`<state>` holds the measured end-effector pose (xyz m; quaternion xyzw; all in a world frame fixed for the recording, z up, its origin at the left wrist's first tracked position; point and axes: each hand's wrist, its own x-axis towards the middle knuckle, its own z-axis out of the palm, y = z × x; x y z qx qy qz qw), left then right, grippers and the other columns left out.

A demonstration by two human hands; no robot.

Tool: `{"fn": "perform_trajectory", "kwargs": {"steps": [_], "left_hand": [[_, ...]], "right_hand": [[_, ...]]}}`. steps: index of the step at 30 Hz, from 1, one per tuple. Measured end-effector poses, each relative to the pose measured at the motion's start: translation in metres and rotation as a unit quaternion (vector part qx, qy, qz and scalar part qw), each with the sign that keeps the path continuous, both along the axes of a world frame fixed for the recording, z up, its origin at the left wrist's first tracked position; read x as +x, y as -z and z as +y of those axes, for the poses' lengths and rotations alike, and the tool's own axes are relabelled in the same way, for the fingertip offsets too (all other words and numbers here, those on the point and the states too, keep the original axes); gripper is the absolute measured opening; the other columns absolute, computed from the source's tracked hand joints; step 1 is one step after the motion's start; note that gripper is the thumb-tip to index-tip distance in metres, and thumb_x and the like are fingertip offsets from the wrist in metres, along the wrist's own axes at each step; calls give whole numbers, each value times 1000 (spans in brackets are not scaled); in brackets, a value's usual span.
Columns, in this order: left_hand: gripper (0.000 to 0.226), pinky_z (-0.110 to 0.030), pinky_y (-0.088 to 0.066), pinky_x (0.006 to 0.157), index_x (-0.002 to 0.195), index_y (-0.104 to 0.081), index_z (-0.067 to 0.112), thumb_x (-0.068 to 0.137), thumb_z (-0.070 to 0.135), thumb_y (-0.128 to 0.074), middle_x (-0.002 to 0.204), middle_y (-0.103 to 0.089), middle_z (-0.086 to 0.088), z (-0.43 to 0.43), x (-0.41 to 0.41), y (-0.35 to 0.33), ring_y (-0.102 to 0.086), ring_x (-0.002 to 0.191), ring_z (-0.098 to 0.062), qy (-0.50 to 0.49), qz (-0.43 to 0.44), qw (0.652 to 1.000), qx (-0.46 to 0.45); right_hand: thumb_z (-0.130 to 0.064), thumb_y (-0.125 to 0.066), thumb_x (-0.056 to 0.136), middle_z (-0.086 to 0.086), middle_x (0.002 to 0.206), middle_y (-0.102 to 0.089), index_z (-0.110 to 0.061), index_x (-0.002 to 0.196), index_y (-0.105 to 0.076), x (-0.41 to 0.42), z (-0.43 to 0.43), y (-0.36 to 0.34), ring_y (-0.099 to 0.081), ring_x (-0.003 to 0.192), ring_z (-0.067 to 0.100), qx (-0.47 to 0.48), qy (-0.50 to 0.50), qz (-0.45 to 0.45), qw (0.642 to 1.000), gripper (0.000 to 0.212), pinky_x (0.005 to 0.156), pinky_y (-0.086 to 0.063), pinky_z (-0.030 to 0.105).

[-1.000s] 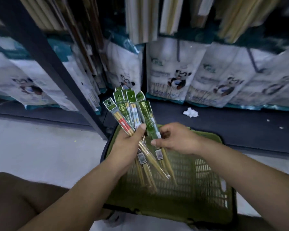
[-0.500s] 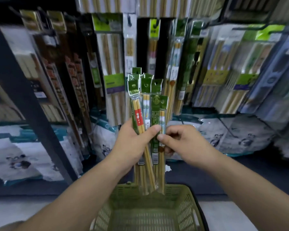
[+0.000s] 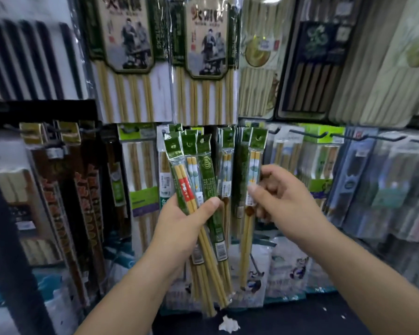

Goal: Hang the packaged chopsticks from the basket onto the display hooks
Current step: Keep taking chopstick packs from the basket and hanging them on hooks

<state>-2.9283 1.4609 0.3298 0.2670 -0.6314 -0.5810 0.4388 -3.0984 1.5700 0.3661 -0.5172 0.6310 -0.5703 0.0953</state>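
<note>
Green-headed plastic sleeves fill the left hand (image 3: 179,223), whose fingers and thumb curl round a fanned bundle of packaged chopsticks (image 3: 205,170) held upright in front of the rack. Just beside it, the right hand (image 3: 283,199) pinches a single packet (image 3: 254,165) between thumb and fingers at about mid-length. The packet's punched header is raised to the level of the row of display hooks (image 3: 312,134). Whether the hole is already over a hook cannot be told, since other hanging packets (image 3: 225,165) of the same kind crowd close behind it. Below the hands a crumpled scrap of paper (image 3: 228,323) lies on the dark floor. Beyond the hooks, large chopstick packs (image 3: 128,56) hang in an upper row. The basket is out of view, so what remains in it is unknown. By my reading the task is partly done at best: one packet is at the point of being hung, several wait in the left hand, and each will need separating from the fan and threading in turn
</note>
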Motion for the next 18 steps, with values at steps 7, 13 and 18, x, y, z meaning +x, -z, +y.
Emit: {"fn": "perform_trajectory", "kwargs": {"steps": [7, 13, 18], "left_hand": [[50, -20, -44, 78, 106, -73, 26, 66, 55, -79, 98, -78, 18, 1, -5, 0, -70, 88, 7, 14, -16, 999, 24], [47, -23, -46, 78, 105, -71, 26, 66, 50, -79, 97, -79, 16, 10, -5, 2, -72, 87, 4, 30, -10, 998, 48], [42, -21, -45, 76, 102, -70, 27, 66, 48, -79, 93, -78, 18, 12, -3, 0, -71, 84, 6, 28, -12, 998, 51]], "right_hand": [[-34, -55, 103, -7, 53, -53, -33, 68, -60, -9, -10, -24, -57, 53, 13, -11, 13, -18, 1000, 36, 53, -45, 29], [-32, -58, 102, -5, 51, -51, -30, 64, -60, -9, -10, -22, -53, 52, 16, 3, 9, -60, 998, 38, 52, -43, 31], [-32, -58, 101, -4, 51, -50, -29, 64, -61, -7, -11, -25, -52, 49, 11, 9, 9, -70, 997, 38, 47, -42, 25]]}}
